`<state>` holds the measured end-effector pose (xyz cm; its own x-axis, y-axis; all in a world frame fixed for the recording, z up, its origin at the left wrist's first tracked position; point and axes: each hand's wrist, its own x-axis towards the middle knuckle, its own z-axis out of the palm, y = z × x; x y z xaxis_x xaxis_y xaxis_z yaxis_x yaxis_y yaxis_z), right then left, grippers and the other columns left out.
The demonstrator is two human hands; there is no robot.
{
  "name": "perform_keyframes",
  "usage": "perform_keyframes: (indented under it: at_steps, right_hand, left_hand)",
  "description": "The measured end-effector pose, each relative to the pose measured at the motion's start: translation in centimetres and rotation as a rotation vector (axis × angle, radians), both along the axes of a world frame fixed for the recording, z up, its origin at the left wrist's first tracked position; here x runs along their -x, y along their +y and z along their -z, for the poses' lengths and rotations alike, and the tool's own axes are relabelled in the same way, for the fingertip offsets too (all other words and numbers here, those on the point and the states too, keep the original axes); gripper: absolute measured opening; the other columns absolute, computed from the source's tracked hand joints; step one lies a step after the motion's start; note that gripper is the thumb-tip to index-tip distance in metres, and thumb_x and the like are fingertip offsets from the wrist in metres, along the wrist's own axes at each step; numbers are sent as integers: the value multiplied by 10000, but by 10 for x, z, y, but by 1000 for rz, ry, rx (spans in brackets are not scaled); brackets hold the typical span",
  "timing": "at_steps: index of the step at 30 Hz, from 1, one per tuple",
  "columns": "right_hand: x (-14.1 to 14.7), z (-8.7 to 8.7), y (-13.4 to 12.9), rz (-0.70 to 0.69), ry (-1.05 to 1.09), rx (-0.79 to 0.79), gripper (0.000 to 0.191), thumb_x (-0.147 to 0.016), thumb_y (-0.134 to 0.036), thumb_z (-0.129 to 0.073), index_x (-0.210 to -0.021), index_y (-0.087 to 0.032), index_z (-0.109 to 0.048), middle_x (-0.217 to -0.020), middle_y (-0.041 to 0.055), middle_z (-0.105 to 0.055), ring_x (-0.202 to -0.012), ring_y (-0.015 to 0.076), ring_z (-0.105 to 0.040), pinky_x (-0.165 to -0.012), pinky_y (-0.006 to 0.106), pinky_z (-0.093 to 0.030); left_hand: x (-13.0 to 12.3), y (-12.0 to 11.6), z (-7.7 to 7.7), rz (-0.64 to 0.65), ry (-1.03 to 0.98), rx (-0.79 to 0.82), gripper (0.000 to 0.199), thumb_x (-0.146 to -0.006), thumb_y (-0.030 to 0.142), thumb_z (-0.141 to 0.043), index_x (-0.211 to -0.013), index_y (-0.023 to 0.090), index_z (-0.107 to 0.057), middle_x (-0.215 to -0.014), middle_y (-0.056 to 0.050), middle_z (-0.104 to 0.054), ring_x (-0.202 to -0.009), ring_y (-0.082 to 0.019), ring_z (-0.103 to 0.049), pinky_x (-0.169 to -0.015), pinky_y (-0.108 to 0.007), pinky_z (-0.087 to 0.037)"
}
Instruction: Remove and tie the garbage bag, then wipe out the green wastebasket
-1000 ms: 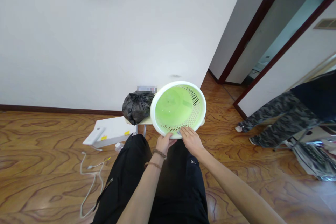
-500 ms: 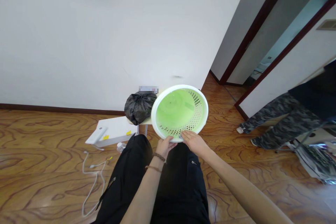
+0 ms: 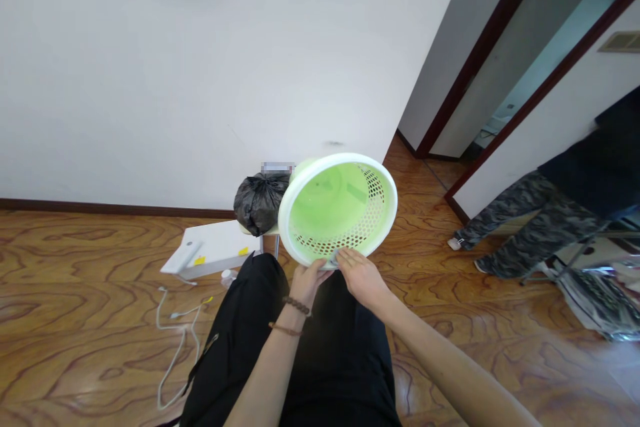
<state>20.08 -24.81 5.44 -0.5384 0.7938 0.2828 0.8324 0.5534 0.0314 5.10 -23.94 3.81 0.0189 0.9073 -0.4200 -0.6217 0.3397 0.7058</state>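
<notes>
since the earlier frame, the green basket (image 3: 325,207) had tipped its mouth further toward you, showing some outer wall at its upper left, and your right hand (image 3: 363,280) had shifted left along with the near rim. the basket was just below the middle of the frame, right of the black bag (image 3: 257,207). your left hand (image 3: 305,283) was closed on the near rim, thumb above, fingers tucked beneath; your right fingers were bunched, seemingly pinching a pale scrap (image 3: 333,257) there, too small to identify. the basket looked light and smooth, probably springy along the mesh and a little slippery; the thick white rim seemed the stiffest place to hold.
</notes>
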Motion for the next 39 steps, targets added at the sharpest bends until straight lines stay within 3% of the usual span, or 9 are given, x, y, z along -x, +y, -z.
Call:
perform_keyframes:
  at_steps: [6, 12, 21, 27, 39]
  right_hand:
    - [-13, -3, 8, 155, -9, -61, 384, -886, -78, -378, -1206, -46, -587, -1273, 168, -558, -1248, 242, -460, -1084, 394, -332]
    - [5, 6, 3, 81, 63, 44, 375, -939, -180, -358, -1225, -84, -581, -1257, 116, -583, -1208, 203, -505, -1064, 344, -363]
    - [-8, -2, 10, 222, 32, -51, 371, -909, -105, -369, -1205, -56, -587, -1246, 164, -582, -1223, 231, -488, -1082, 379, -328]
    - [2, -3, 3, 79, 61, 103, 379, -945, -174, -335, -1219, -88, -582, -1254, 116, -588, -1209, 190, -500, -1072, 328, -334]
    - [-3, -8, 17, 159, 62, 131, 390, -950, -191, -321, -1210, -76, -588, -1241, 122, -596, -1199, 215, -506, -1070, 346, -319]
  left_hand:
    - [0, 2, -1, -54, 17, -5, 290, -699, 70, -644, -985, 88, -597, -1058, -177, -677, -854, -257, -688, -806, -433, -561]
    - [-1, 1, 1, 9, 29, 4, 270, -703, 71, -639, -972, 64, -629, -981, -171, -699, -843, -251, -689, -808, -409, -560]
    - [-2, 1, -4, -12, 7, 6, 263, -715, 77, -640, -974, 62, -599, -1051, -193, -674, -864, -263, -685, -808, -423, -562]
    - [-1, 2, 0, 39, 56, 29, 250, -720, 79, -630, -963, 23, -605, -976, -212, -689, -801, -250, -691, -771, -397, -570]
    - [-8, 19, -3, 69, 53, 26, 267, -720, 90, -638, -975, 26, -593, -983, -219, -686, -781, -237, -690, -749, -384, -570]
